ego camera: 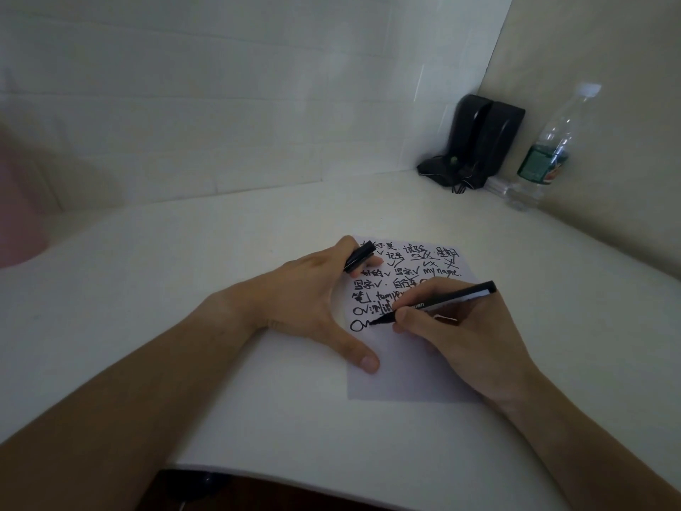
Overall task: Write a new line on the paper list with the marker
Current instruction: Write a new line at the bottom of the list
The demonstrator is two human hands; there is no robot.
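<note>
Now the right hand grips the black marker, and its tip touches the paper beside a fresh circle at the lowest written line. At nine o'clock from the tip, the left hand presses the paper edge and pinches the marker cap. At one o'clock stands a water bottle on the white table.

Open white desk stretches bare to the left and front of the paper. Back right corner is crowded: black speakers with tangled cords, water bottle just beside them, both hard against the walls.
</note>
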